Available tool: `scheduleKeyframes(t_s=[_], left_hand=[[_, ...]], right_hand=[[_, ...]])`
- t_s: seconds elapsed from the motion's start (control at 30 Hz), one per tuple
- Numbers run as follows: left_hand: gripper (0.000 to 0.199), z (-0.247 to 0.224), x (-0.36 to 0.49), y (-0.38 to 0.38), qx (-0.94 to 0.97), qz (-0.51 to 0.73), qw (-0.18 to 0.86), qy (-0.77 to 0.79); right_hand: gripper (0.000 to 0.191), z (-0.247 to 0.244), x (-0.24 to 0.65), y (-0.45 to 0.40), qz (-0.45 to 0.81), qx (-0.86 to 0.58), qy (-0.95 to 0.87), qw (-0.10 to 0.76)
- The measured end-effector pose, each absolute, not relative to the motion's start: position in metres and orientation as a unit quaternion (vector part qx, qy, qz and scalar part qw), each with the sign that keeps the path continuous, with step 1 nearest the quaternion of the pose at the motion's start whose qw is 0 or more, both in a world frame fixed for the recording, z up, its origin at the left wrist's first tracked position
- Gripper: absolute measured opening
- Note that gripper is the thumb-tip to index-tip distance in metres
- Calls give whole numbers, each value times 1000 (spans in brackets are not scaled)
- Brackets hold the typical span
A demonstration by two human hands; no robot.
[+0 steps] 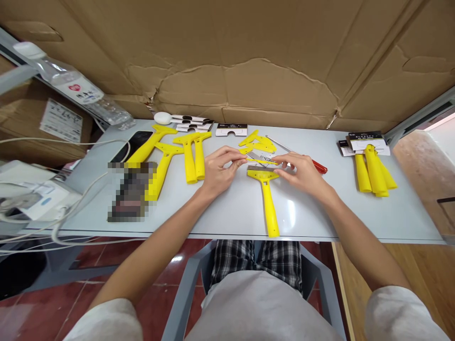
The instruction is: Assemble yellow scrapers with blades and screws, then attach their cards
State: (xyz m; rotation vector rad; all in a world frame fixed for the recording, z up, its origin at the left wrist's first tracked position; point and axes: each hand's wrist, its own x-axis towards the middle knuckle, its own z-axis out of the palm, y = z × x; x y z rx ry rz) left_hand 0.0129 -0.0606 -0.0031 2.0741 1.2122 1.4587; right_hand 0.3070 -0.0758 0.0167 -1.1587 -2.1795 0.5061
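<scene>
A yellow plate (261,161) was above the counter (227,213), midway along it, left hand (221,171) pinching one end, right hand (300,171) at the other, grip unclear. Work appeared partway: one scraper (270,208), seemingly bladed, neared the front edge; loose plates (266,144) remained. Card (232,127) print was illegible; the bottle (85,90) label showed a heart.

No words or numbers legible. Clear plastic bottle (117,113), upper left of frame: white label (88,94) with a red heart (75,87) plus dark characters, too blurred to read. White sheet (61,121) on the brown carton (21,111), left edge: several lines of dark characters, same problem. Black-and-white card (232,129), upper centre, and header card (368,141), right: pale print on the black bands, too small.
</scene>
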Motion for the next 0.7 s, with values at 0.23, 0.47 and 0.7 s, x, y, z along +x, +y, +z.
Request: scheduleKeyframes(t_s=[0.23, 0.47, 0.7], left_hand=[[22, -16, -10, -48, 750, 460, 81, 470], [27, -21, -8, -52, 817, 312, 79, 479], [37, -16, 6, -64, 875, 241, 135, 398]], right_hand=[[29, 8, 307, -75, 165, -424, -863, 221], [27, -3, 306, -78, 151, -409, -875, 211], [25, -8, 304, -80, 174, -397, -870, 234]])
